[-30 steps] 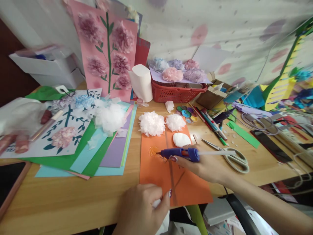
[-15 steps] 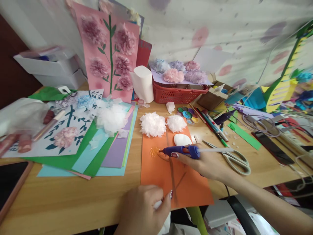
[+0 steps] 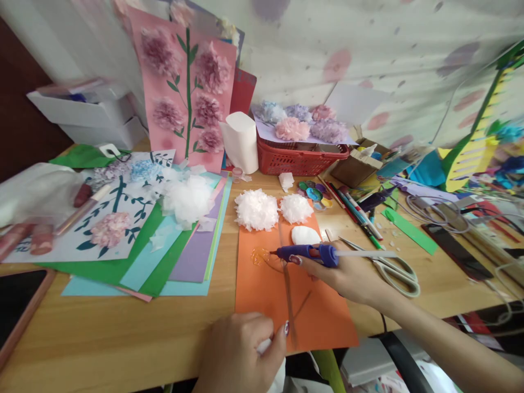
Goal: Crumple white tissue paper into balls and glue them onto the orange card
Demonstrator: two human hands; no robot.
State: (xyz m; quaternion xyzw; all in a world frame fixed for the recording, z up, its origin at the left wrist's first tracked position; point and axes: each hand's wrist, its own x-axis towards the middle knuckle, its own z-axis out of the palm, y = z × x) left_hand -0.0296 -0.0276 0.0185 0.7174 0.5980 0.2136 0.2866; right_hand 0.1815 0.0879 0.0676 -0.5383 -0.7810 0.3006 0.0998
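Observation:
My right hand grips a purple glue gun with a clear glue stick out its back. Its nozzle points left at a glossy blob of glue on an orange sheet of paper. Two white tissue flowers and a white oval piece lie at the sheet's far end. My left hand rests closed at the near table edge, pinching a bit of white tissue beside the sheet's near corner.
Scissors and pens lie right of the orange sheet. A stack of coloured paper with flower art is on the left. A red basket, a white paper roll and a pink flower card stand behind.
The glue gun's nozzle has drawn back slightly to the right of the glue blob. The view has shifted a little; my left hand stays put.

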